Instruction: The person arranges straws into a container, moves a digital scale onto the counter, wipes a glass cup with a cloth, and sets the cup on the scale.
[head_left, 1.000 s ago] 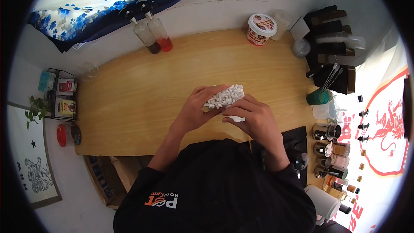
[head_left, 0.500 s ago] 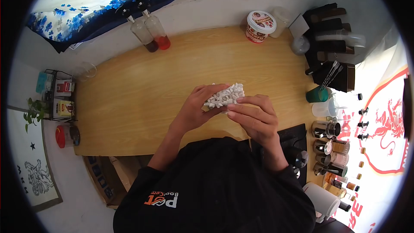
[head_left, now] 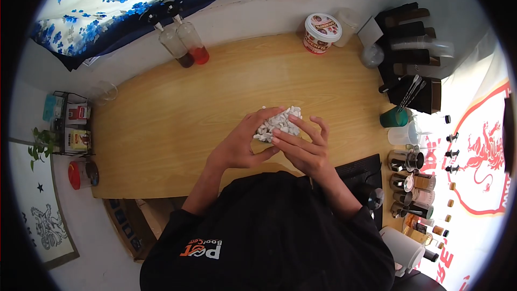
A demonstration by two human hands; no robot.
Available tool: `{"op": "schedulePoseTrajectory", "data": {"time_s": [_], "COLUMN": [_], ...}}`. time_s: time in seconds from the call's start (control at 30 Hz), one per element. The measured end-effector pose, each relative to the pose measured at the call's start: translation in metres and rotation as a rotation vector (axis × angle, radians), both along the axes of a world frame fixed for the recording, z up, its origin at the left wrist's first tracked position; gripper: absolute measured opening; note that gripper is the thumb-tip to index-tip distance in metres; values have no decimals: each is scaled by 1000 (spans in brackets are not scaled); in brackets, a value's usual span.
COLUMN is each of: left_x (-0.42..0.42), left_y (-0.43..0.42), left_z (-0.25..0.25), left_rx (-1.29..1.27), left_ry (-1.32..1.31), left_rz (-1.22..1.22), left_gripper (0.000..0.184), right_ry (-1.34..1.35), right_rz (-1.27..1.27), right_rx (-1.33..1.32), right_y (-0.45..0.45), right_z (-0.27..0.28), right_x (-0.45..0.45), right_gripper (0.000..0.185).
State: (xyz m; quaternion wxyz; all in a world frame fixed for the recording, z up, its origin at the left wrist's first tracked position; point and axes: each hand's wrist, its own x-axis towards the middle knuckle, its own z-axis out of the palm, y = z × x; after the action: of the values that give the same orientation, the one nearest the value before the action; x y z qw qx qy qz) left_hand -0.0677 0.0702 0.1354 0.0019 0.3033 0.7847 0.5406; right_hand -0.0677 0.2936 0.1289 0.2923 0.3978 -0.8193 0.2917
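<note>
While cradling the cluster of white pebble-like pieces [head_left: 269, 127] between 2 bare hands, treat it as something made of many small parts. Note the wooden tabletop [head_left: 177, 124] beneath; cannot tell from this angle whether touching the cluster or apart from it.

Note the left hand [head_left: 234, 143] on the cluster's left side: index finger laid along the far left edge, thumb stretched out on the near side, spread wide rather than pinching. Cannot see the other left fingers, so cannot tell how firm the support below. Note the right hand [head_left: 312, 153] on the cluster's right and near side: fingers fanned, 3 fingertips apparently resting on the white surface, another finger raised clear to the right. Cannot see the right thumb, so cannot tell about any pinch underneath.

For good handling, share light pressure among those fingertips instead of pushing with 1, judging small pieces likely to work loose. Brace the far left edge against any push from the right. Bring the left thumb in close for a steadier hold. Work low, limiting any fall.

Mind the perforated black mat [head_left: 362, 170], right of the cluster and nearer the body, and the green tumbler [head_left: 393, 117], farther right.
</note>
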Motion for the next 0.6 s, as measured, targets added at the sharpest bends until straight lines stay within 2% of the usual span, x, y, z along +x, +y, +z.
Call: {"op": "schedulePoseTrajectory", "data": {"time_s": [0.2,0.27,0.3,0.37,0.4,0.47,0.5,0.57,0.6], "left_x": [-1,-2,-3,-5,-4,0,0,0,1], "left_y": [4,10,15,28,34,41,42,43,43], "left_z": [-12,-21,-29,-44,-46,-49,-52,-57,-61], "left_rx": [-7,195,196,456,456,374,372,304,304], "left_ry": [6,-91,-90,-66,-63,16,18,71,72], "left_rz": [29,29,27,74,73,190,189,324,323], "left_gripper": [94,106,106,111,111,105,105,98,98], "right_ry": [30,-83,-82,-423,-421,-661,-660,-484,-482], "right_rz": [18,89,87,159,159,195,196,126,126], "right_rx": [34,-190,-189,-724,-724,-393,-395,-161,-162], "right_y": [2,4,-2,-19,-18,-19,-21,-26,-26], "right_z": [-8,-7,-9,-15,-14,-10,-6,0,-3], "right_x": [1,0,-1,-5,-5,-2,-2,-1,-1], "right_gripper": [37,60,60,94,94,113,113,110,110]}}
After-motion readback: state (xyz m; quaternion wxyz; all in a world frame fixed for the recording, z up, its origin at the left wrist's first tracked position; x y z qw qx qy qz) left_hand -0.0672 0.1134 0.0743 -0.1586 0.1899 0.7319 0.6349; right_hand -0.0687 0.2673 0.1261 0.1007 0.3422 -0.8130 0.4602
